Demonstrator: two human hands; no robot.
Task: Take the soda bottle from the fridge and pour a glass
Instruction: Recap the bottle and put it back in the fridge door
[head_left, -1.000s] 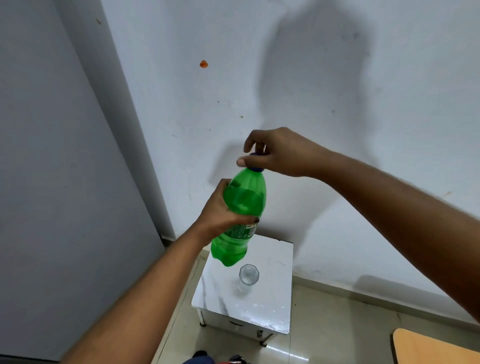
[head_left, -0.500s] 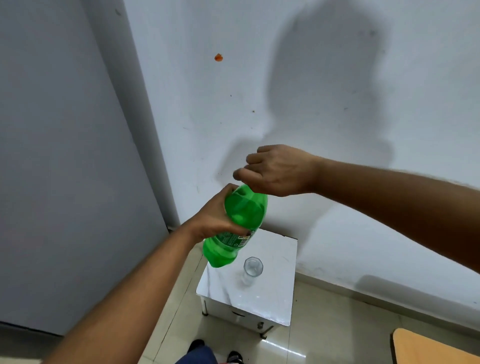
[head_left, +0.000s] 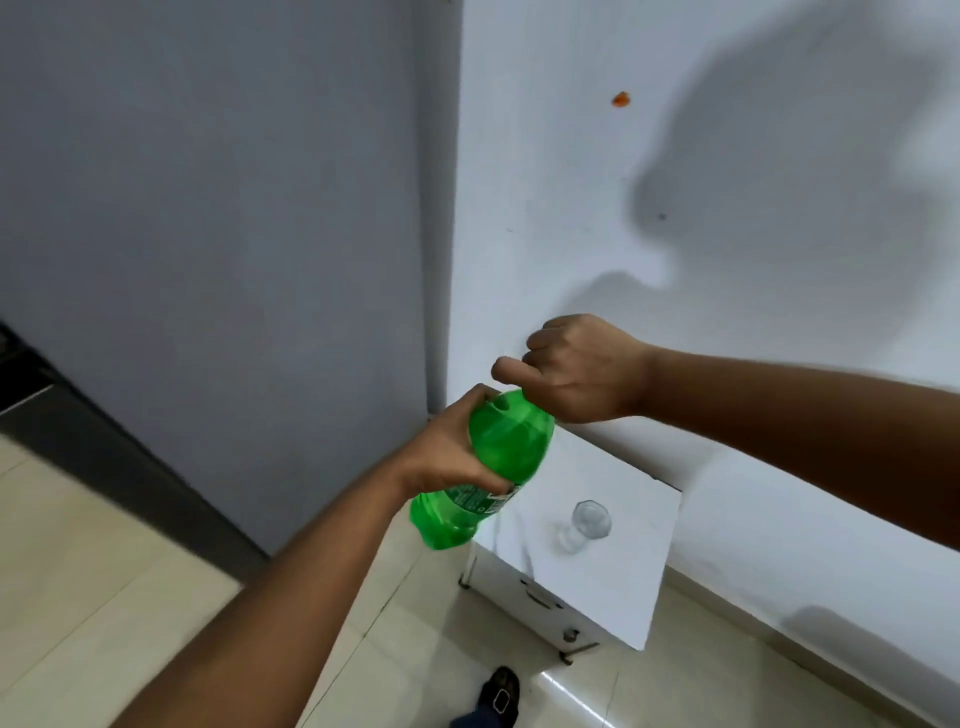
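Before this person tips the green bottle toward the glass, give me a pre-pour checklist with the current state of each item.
1. Bottle held firmly: ok. The left hand wraps the middle of the green bottle.
2. Cap off: cannot tell. The right hand is closed over the bottle's top and hides the cap.
3. Glass ready: ok. The glass stands upright on the small white table and looks empty.
4. Bottle over the glass: not ok. The bottle is held to the left of the glass, beyond the table's edge.
5. Table around the glass free of other things: ok.
6. Sharp view for aiming: not ok. The picture is blurred.
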